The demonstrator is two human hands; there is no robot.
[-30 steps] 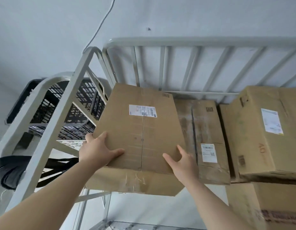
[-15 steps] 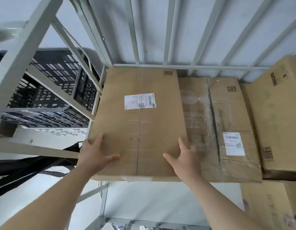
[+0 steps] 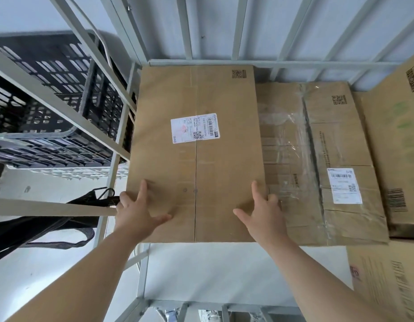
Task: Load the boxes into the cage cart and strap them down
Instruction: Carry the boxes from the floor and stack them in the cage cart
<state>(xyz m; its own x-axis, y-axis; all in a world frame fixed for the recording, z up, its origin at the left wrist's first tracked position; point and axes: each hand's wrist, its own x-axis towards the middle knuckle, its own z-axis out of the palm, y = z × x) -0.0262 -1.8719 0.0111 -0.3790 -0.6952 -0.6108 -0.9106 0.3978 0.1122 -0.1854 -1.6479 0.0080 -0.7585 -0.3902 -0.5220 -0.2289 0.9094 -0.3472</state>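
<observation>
**Box seated in back-left corner of cart; strapping not begun**

Fingers (image 3: 143,189) of the left hand (image 3: 138,212): forefinger and thumb spread flat on the lid, the others hooked over the left edge. The right hand (image 3: 263,214) mirrors it, with its outer fingers tucked down the right edge, in the seam against the taped box (image 3: 317,159). Both hands grip the box (image 3: 196,159) near its front corners.

Position: the box is inside the cart (image 3: 143,270), far edge at the back rail (image 3: 247,63), left side just beside the side post (image 3: 121,135), right side touching the taped box. What carries it from below is hidden.

Progress (judgement): three boxes now sit in a row across the back, counting the right box (image 3: 398,135). The strap (image 3: 38,228) hangs at the left side bars, unused. Left to do: let go, load any boxes out of view, then strap.

Room: no play to the left, back or right. The right fingers sit in a tight seam, so they probably need to come out upward and toward the person. The front is open, with bare cart floor below the front edge. The crate (image 3: 38,94) stands beyond the left bars, out of the way.
</observation>
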